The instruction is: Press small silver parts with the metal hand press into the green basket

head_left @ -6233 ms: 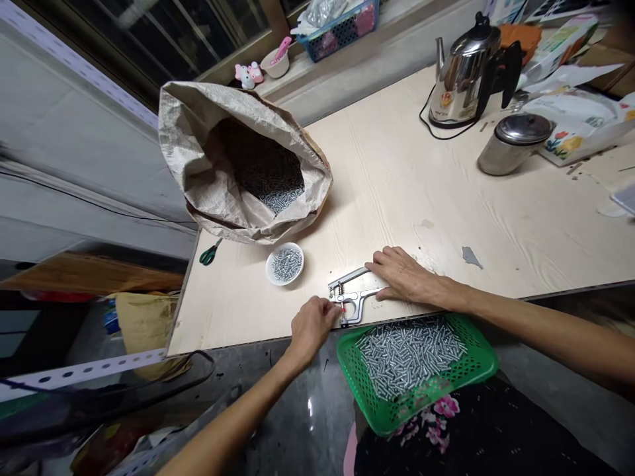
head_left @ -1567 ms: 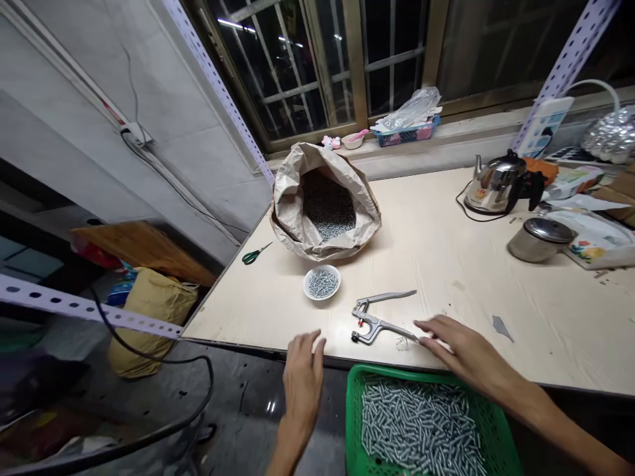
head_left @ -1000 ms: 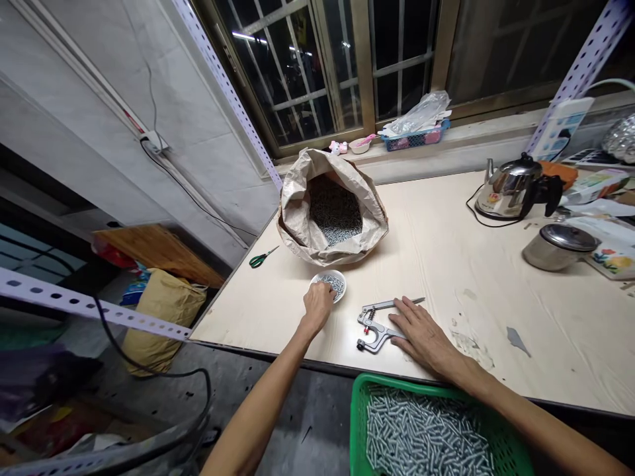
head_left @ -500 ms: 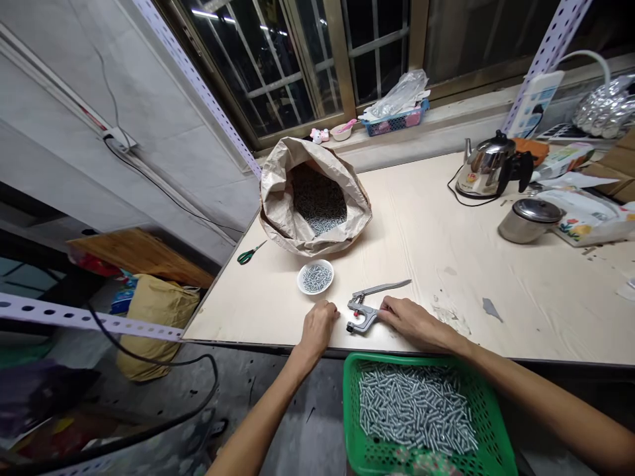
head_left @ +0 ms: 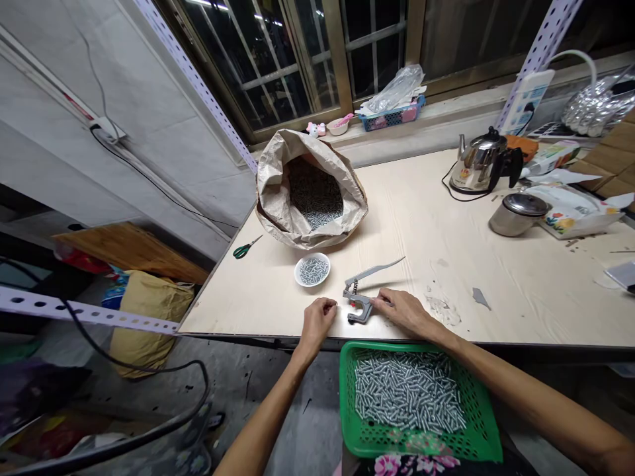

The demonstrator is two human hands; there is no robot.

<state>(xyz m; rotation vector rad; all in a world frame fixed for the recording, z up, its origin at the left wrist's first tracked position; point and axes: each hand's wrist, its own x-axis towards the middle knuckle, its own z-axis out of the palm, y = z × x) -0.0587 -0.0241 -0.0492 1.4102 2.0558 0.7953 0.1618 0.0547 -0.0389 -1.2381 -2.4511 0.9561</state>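
My right hand (head_left: pixel 401 309) is wrapped round the lower handle of a grey pair of snap-fastener pliers (head_left: pixel 363 307) near the table's front edge. The upper handle points up to the right, away from the lower one, with a spring and a small red part near the jaw. Just left of the jaw, my left hand (head_left: pixel 318 320) is closed in a pinch; what lies between its fingertips is too small to name. A white bowl (head_left: pixel 312 270) of small silvery metal pieces stands beyond it. Below the table edge, a green basket (head_left: pixel 348 396) holds many short ridged metal pieces.
A large open paper sack (head_left: pixel 275 172) of metal pieces stands at the back left, with green-handled scissors (head_left: pixel 243 251) beside it. To the right are an electric kettle (head_left: pixel 477 165), a lidded metal pot (head_left: pixel 510 219) and a flowered packet (head_left: pixel 570 213). A black cable (head_left: pixel 149 433) hangs lower left.
The pliers have tilted, and their upper handle now points more steeply upward. My left hand has turned slightly, still pinched. The whole view has shifted a little.
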